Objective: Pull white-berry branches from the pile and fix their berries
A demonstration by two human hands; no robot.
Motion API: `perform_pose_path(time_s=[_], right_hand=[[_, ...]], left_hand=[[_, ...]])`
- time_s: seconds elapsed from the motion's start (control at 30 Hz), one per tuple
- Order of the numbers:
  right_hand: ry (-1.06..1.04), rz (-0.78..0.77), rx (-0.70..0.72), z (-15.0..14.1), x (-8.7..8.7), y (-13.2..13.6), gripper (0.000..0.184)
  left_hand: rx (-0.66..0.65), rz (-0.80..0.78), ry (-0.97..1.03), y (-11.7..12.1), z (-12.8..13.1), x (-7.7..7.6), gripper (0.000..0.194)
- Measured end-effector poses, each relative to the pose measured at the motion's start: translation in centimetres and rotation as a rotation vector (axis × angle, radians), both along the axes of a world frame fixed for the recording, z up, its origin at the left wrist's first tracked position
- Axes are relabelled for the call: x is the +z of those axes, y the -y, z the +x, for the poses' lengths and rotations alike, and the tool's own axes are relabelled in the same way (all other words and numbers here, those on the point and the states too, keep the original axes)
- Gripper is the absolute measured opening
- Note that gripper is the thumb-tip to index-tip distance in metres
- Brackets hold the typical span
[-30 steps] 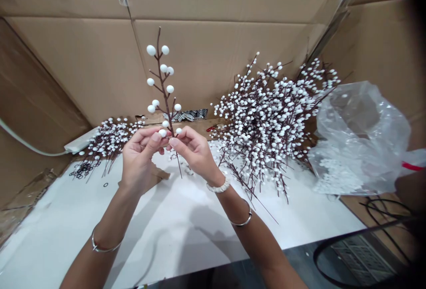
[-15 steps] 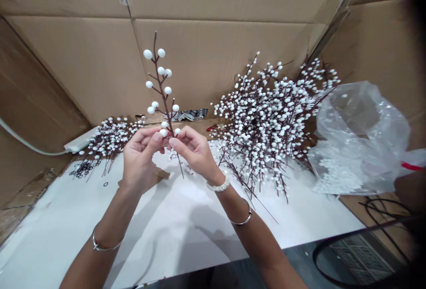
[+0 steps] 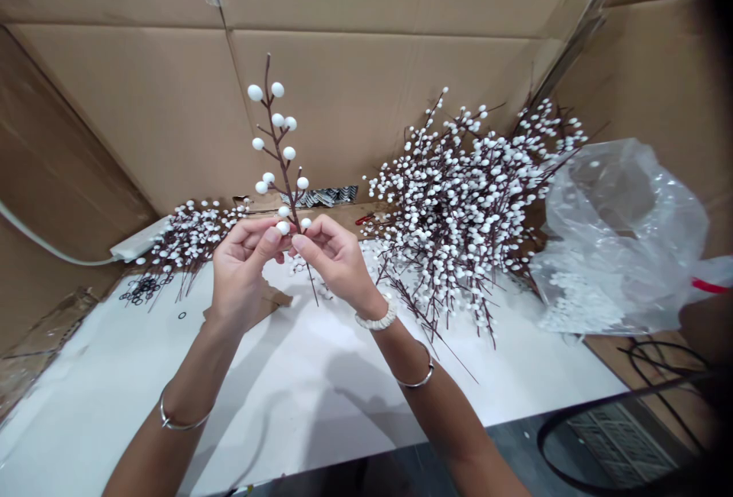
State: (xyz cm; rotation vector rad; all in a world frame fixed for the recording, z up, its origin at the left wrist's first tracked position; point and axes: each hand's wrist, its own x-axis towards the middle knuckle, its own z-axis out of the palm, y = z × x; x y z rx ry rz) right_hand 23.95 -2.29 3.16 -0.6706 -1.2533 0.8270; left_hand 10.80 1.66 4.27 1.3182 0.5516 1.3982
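Observation:
An artificial berry branch [image 3: 279, 147], brown with round white berries, stands nearly upright above the table, its bare stem end pointing down. My right hand [image 3: 334, 262] pinches its lower stem between thumb and fingers. On the other side, my left hand [image 3: 243, 264] is closed, thumb against forefinger, at a white berry [image 3: 282, 228] low on the same branch. The fingertips of both hands nearly meet there and partly hide the stem.
A big pile of white-berry branches [image 3: 458, 192] lies right of centre, beside a clear plastic bag [image 3: 624, 245] of white berries. On the left are a smaller branch pile [image 3: 192, 233], black rings [image 3: 140, 291] and a white power strip [image 3: 140, 240]. Cardboard [image 3: 389, 92] walls the white table [image 3: 143, 398].
Almost nothing differs. The branch and both hands have shifted by a hair, with the same hold on the branch.

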Motion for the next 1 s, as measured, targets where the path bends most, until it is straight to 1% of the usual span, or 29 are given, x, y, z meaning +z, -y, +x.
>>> perform_pose_path(time_s=[0.13,0.3,0.5,0.57,0.63,0.73,0.87,0.9,0.93,1.0], right_hand=[[-0.014,0.002,-0.019,-0.1,0.0,0.0,0.02],[-0.011,-0.009,-0.041,-0.3,0.1,0.1,0.021],[-0.033,0.007,-0.042,-0.3,0.1,0.1,0.019],[-0.04,-0.006,-0.032,-0.2,0.1,0.0,0.02],[-0.052,-0.041,0.009,0.0,0.0,-0.3,0.022],[-0.073,-0.109,0.049,0.3,-0.2,-0.8,0.025],[-0.122,-0.132,-0.037,0.6,-0.8,-1.9,0.024],[-0.153,-0.137,-0.046,0.6,-0.9,-2.1,0.024],[-0.188,-0.147,-0.045,0.7,-1.0,-2.3,0.023],[-0.268,-0.187,-0.022,0.8,-1.2,-2.6,0.025]], left_hand=[[0.011,0.036,-0.058,-0.1,-0.2,0.0,0.024],[-0.01,0.065,-0.085,-0.3,-0.5,0.0,0.021],[0.032,0.081,-0.102,-0.2,-0.4,-0.1,0.022],[0.037,0.075,-0.101,-0.1,-0.2,-0.2,0.022],[0.033,0.059,-0.099,-0.1,-0.1,-0.3,0.022],[0.012,0.005,-0.106,-0.4,0.0,-0.4,0.024],[-0.041,-0.069,-0.159,-1.2,-0.3,-0.4,0.048],[-0.057,-0.074,-0.187,-1.3,-0.4,-0.3,0.051],[-0.078,-0.074,-0.229,-1.4,-0.5,-0.3,0.05],[-0.142,-0.068,-0.348,-1.4,-0.6,-0.2,0.043]])
